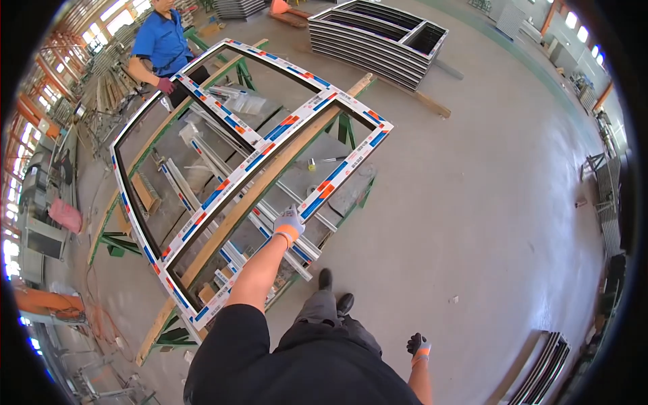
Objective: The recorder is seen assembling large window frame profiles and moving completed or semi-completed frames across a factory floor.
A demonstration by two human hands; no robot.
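My left hand (289, 221), in a grey glove with an orange cuff, is closed on the near rail of a large window frame (297, 125). The frame has several openings and is wrapped in white film with blue and red marks. It lies across wooden beams (253, 199) on green trestles. My right hand (418, 345), gloved with dark fingers and an orange cuff, hangs by my right side, away from the frame. Its fingers are curled, with nothing seen in them. At the far left, a co-worker in a blue shirt (162, 42) has a gloved hand (166, 85) at the frame's edge.
Loose white profiles (260, 223) lie beneath the frame. A stack of similar frames (374, 47) stands at the far side on timbers. More frames (543, 371) lie at the lower right. An orange machine part (50, 304) and hoses are at the left.
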